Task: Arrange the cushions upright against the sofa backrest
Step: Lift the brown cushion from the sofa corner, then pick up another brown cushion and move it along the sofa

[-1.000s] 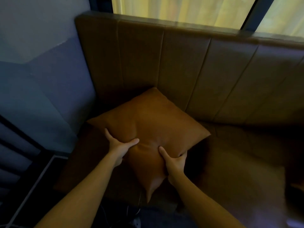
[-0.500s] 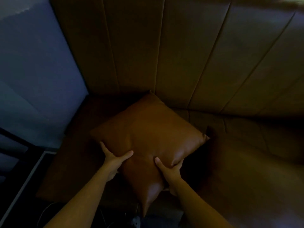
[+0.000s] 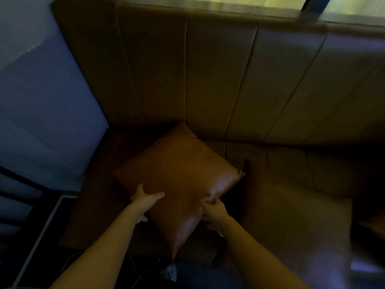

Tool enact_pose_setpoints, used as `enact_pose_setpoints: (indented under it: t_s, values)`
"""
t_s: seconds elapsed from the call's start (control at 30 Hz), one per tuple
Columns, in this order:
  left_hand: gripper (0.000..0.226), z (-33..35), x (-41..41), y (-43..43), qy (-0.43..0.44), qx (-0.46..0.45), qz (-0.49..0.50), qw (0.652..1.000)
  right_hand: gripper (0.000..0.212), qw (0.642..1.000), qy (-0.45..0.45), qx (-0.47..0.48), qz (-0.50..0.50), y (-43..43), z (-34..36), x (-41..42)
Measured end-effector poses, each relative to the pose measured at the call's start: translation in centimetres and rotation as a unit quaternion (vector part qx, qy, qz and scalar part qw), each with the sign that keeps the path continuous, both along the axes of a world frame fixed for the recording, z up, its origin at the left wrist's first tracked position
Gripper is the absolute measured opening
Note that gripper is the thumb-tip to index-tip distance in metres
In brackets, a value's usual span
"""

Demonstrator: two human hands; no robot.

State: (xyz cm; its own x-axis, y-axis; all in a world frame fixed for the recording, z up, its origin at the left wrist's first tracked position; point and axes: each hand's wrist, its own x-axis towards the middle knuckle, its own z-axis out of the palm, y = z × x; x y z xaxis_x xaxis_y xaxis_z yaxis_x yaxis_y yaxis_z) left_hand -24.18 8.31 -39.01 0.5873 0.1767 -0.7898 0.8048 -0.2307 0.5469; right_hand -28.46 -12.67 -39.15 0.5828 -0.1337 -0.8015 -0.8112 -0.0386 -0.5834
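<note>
One tan leather cushion (image 3: 181, 180) lies on the sofa seat (image 3: 291, 215) in the left corner, turned so that it reads as a diamond: its far corner touches the foot of the backrest (image 3: 218, 80), its right corner points toward the middle of the seat, and its near corner overhangs the front edge. The cushion leans only slightly and is not yet upright, so the step in hand appears to be tipping it up against the backrest. Both hands grip its near half, presumably so that the far corner can pivot at the backrest while the near end is raised. The left hand (image 3: 143, 202) clasps the near left edge, thumb on the top face and fingers (image 3: 142, 219) wrapped beneath; the right hand (image 3: 214, 211) pinches the near right edge, its fingers clenched into the leather, which puckers and shines there. Counted: one cushion plainly visible, two hands, both holding it. A darker shape at the far right edge of the seat may be a second cushion, but it is too dim to tell. The wall (image 3: 41, 101) closes the corner on the left
</note>
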Motion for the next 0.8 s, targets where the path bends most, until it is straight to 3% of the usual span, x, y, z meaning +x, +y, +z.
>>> enact_pose_setpoints:
  t_s: [0.13,0.33,0.57,0.8]
  values:
    - [0.092,4.9,1.1,-3.8,-0.021,-0.006,-0.047,0.999,0.073,0.999,-0.024,-0.014,-0.015,-1.5,4.9,1.1]
    - [0.063,9.1,2.9,-11.2,-0.086,-0.043,-0.11,0.989,0.066,0.997,-0.052,-0.027,-0.055,-5.3,9.0,1.8]
    - [0.057,10.5,0.9,-19.7,-0.113,-0.062,-0.155,0.979,0.062,0.991,-0.073,-0.031,-0.107,-13.9,9.9,-1.1]
    - [0.063,8.6,-2.4,-28.7,-0.062,-0.046,-0.168,0.983,0.068,0.991,-0.054,-0.08,-0.094,-24.1,7.6,-5.6]
